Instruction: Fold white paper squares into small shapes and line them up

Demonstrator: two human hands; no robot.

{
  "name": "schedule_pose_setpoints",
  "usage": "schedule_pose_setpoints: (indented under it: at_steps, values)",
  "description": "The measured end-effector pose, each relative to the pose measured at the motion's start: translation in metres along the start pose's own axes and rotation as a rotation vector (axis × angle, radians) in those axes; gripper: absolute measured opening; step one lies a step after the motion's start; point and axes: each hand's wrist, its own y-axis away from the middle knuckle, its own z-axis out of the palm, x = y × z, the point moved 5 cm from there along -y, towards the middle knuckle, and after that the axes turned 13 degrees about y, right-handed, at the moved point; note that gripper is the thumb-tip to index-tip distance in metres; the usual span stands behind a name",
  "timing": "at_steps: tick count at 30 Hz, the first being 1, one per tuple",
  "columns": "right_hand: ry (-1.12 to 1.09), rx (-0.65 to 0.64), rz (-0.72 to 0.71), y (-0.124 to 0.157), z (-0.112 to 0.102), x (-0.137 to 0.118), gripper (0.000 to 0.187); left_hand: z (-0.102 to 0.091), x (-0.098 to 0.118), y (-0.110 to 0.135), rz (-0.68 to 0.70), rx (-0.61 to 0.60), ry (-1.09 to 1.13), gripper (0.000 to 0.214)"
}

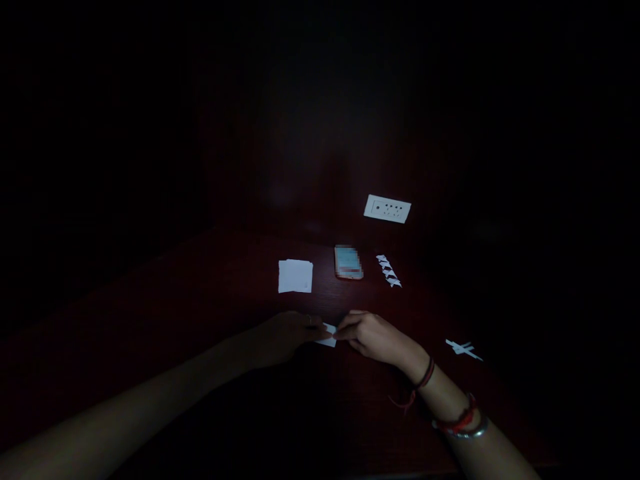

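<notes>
Paper in hand: a small white slip of paper (329,336) sits low over the dark reddish wooden table (220,293), in the gap between the two hands.
Left hand (290,333): fingertips closed on the slip's left end, a ring faintly visible on one finger.
Right hand (373,337): thumb and forefinger pinched together on the slip's right end (the light is too dim to show how far the paper runs under the fingers).
Key relation: the slip's long axis runs roughly left to right, from one set of fingertips to the other, tilted slightly down toward the right; neither hand is nearer, each holds an end.
Right wrist: red thread bands (425,377) and, further up the arm, a red and metal bangle (463,427).
Beyond the hands: a flat square white sheet (295,276), and just right of it a pale rectangular phone (349,262) lying face up.
Right of the phone: a short row of small white folded paper pieces (389,271).
Far right: more white folded strips, crossed over each other (464,348), well apart from the hands.
Back wall: a white rectangular socket plate (387,209).
</notes>
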Motion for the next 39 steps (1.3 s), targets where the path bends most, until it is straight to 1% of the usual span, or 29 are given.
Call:
schedule_pose_setpoints:
  at_steps: [5,8,16,28,34,39]
  values:
    - [0.079,-0.064,0.019,0.000,-0.005,-0.004,0.030,-0.006,0.005,0.004,-0.024,-0.012,0.084,0.070]
    - [0.109,-0.092,0.030,0.000,-0.006,-0.005,0.031,-0.010,0.009,0.004,-0.041,-0.022,0.133,0.073]
    - [0.136,-0.084,0.015,-0.001,-0.008,-0.007,0.030,-0.012,0.009,0.004,-0.108,-0.046,0.186,0.075]
    - [0.091,-0.077,0.027,0.004,-0.003,-0.003,0.027,-0.006,0.005,0.007,-0.088,0.005,0.168,0.062]
    - [0.057,-0.037,0.092,0.006,-0.004,0.006,0.028,-0.004,0.003,0.011,-0.019,-0.022,0.133,0.066]
    - [0.049,-0.054,0.075,0.006,-0.001,0.004,0.028,-0.001,-0.001,0.011,-0.007,-0.026,0.075,0.066]
